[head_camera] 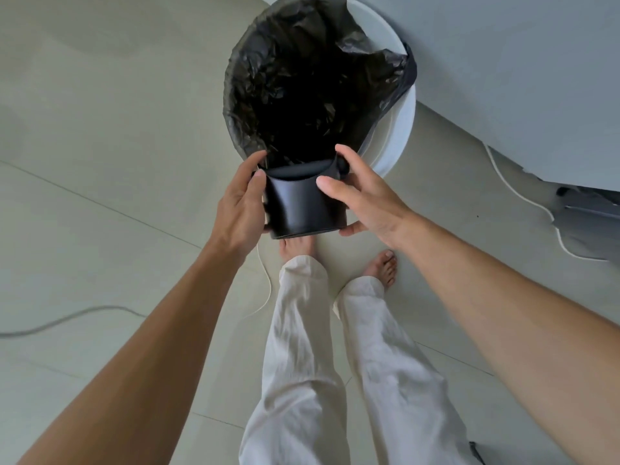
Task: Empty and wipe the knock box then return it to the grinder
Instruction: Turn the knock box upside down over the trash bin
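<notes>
The black knock box [302, 206] is held tilted forward at the near rim of a white bin [401, 135] lined with a black bag [302, 78]. Its mouth, crossed by the padded knock bar [295, 171], faces the bag's dark inside. My left hand [240, 203] grips the box's left side, thumb on the upper edge. My right hand [365, 196] holds the right side, fingers over the top rim and thumb under the base. Whether anything lies inside the box cannot be seen.
My bare feet [382, 266] and pale trousers [302, 347] stand on a light tiled floor directly below the box. A white cable [523, 196] runs along the floor at right beside a pale cabinet or wall [520, 78]. Another cable [67, 318] curves at left.
</notes>
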